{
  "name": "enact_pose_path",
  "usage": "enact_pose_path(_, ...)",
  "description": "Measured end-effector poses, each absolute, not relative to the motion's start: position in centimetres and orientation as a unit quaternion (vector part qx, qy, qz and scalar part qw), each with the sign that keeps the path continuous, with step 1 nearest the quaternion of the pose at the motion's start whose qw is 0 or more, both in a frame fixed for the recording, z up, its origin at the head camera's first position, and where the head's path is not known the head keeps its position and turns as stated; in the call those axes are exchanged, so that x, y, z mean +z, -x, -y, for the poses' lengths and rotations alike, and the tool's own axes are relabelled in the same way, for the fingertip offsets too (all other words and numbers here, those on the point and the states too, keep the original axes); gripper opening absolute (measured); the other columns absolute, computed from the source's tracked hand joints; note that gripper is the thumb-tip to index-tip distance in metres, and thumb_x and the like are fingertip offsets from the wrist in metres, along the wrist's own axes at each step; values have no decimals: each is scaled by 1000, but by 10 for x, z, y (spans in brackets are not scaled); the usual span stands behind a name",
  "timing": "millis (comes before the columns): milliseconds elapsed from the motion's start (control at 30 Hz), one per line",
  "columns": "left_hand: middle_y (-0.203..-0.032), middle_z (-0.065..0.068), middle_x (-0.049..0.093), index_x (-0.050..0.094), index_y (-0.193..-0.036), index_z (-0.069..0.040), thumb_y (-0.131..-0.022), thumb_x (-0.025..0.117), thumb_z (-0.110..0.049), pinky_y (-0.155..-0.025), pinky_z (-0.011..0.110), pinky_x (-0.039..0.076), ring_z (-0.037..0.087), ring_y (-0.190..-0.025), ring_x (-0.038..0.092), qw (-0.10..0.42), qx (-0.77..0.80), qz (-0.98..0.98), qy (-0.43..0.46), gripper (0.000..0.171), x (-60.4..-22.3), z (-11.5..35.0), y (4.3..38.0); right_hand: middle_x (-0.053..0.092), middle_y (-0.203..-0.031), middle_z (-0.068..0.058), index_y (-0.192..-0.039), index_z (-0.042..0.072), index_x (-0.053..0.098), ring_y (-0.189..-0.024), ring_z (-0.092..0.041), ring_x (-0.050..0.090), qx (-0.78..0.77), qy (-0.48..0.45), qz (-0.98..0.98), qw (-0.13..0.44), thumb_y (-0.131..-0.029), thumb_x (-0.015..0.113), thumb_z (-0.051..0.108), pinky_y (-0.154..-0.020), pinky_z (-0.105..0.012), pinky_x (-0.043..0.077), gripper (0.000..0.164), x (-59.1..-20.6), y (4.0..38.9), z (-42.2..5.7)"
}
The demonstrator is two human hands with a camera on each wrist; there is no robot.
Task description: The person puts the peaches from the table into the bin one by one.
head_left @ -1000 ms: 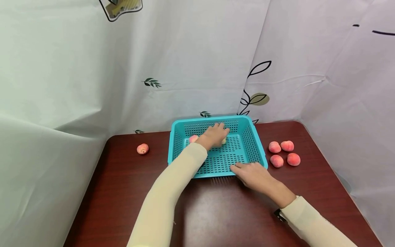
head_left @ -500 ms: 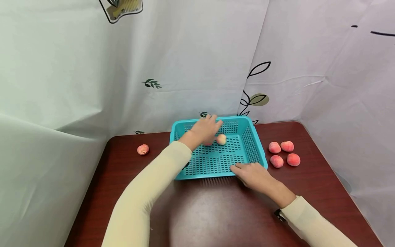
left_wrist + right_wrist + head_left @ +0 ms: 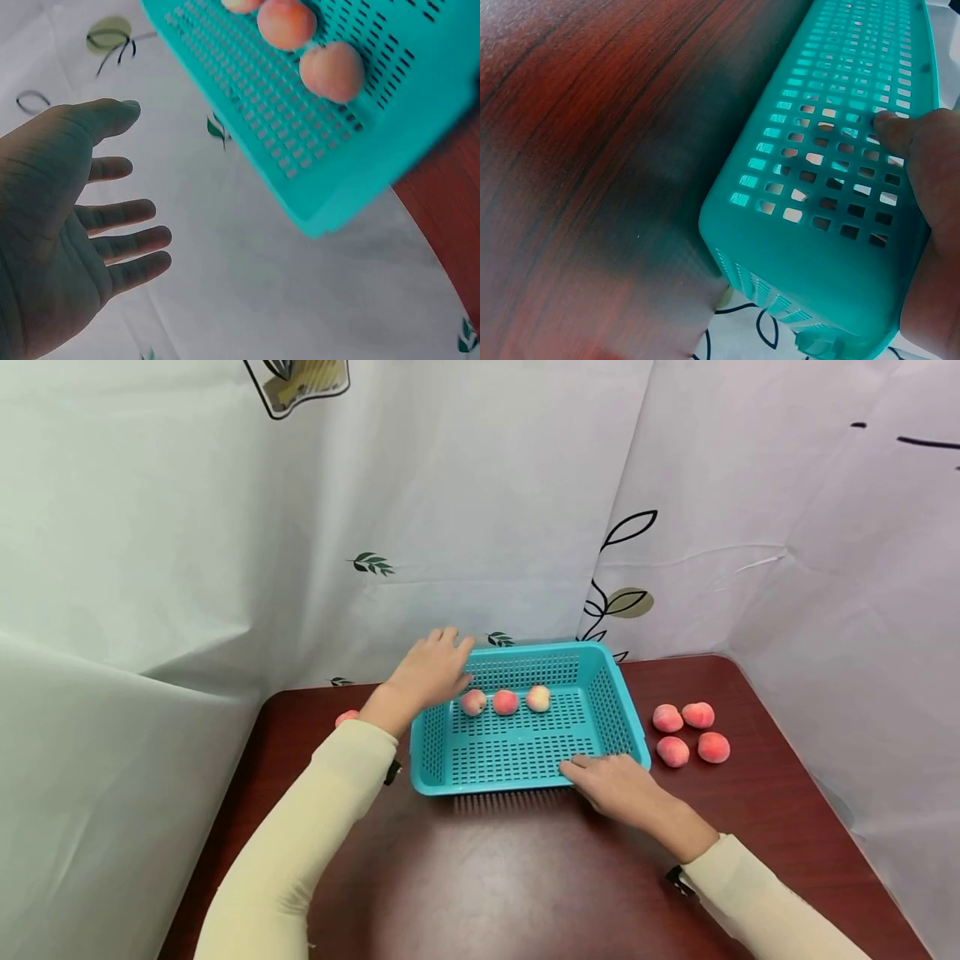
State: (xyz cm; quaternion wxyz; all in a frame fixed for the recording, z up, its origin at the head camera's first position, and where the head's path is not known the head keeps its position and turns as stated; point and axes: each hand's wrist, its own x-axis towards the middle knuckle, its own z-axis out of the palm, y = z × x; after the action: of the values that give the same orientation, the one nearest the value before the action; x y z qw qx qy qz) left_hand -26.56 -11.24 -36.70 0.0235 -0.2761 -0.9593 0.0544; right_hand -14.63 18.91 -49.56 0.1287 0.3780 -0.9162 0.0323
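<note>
A turquoise plastic basket with slotted walls stands on the table. Three peaches lie in a row inside it: a left one, a middle one and a paler right one. My left hand hovers above the basket's back left corner, holding nothing; the left wrist view shows its fingers spread and apart from the basket. With my right hand I grip the basket's front rim near the right corner, the thumb lying against the outer wall in the right wrist view.
Several peaches sit on the table right of the basket. Another peach lies at the left, partly hidden behind my left wrist. White printed cloth hangs behind the dark red wooden table.
My left hand has let go of a peach in the basket and drawn back leftward, uncovering the row of three. My right hand has stayed on the rim.
</note>
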Motion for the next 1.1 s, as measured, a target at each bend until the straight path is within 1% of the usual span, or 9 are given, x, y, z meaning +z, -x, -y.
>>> enact_pose_path(200, -154, 26, 44, 42, -153, -6, -101, 64, -37, -111, 57, 43, 43, -142, 44, 34, 25, 968, 248, 64, -369, 140, 259, 55, -76, 6, -91, 19, 50, -56, -7, 41, 35, -383, 914, 127, -96, 66, 14, -49, -24, 28, 18, -497, 147, -189)
enact_pose_path(400, -158, 26, 39, 37, -156, -4, -101, 64, -37, -114, 61, 39, 45, -146, 40, 40, -1, 975, 217, 70, -380, 167, 249, 55, -76, 6, -91, 19, 51, -56, -7, 41, 34, -382, 915, 128, -97, 66, 15, -49, -24, 28, 17, -497, 147, -190)
enact_pose_path(600, -160, 29, 35, 36, -157, -2, -101, 65, -35, -116, 64, 34, 48, -147, 37, 46, -20, 982, 181, 71, -399, 196, 241, 55, -77, 6, -91, 19, 50, -57, -7, 41, 36, -380, 916, 124, -97, 67, 15, -50, -23, 28, 18, -497, 147, -190)
enact_pose_path(833, -158, 32, 36, 38, -155, 0, -101, 65, -31, -116, 66, 33, 50, -145, 37, 61, -31, 984, 163, 68, -423, 229, 234, 57, -79, 7, -92, 20, 51, -58, -8, 42, 36, -379, 917, 118, -97, 66, 16, -49, -23, 28, 16, -496, 146, -189)
enact_pose_path(1000, -160, 32, 32, 37, -155, 0, -99, 67, -32, -116, 69, 30, 52, -146, 34, 63, -52, 986, 148, 71, -437, 245, 232, 56, -78, 7, -92, 19, 51, -57, -8, 41, 35, -378, 917, 123, -97, 66, 15, -49, -23, 28, 17, -496, 147, -189)
enact_pose_path(1100, -159, 33, 33, 38, -155, 0, -98, 68, -33, -116, 69, 30, 53, -145, 34, 67, -53, 985, 148, 73, -446, 255, 232, 56, -78, 6, -91, 19, 50, -57, -8, 40, 34, -376, 918, 122, -97, 66, 15, -49, -23, 28, 17, -495, 147, -189)
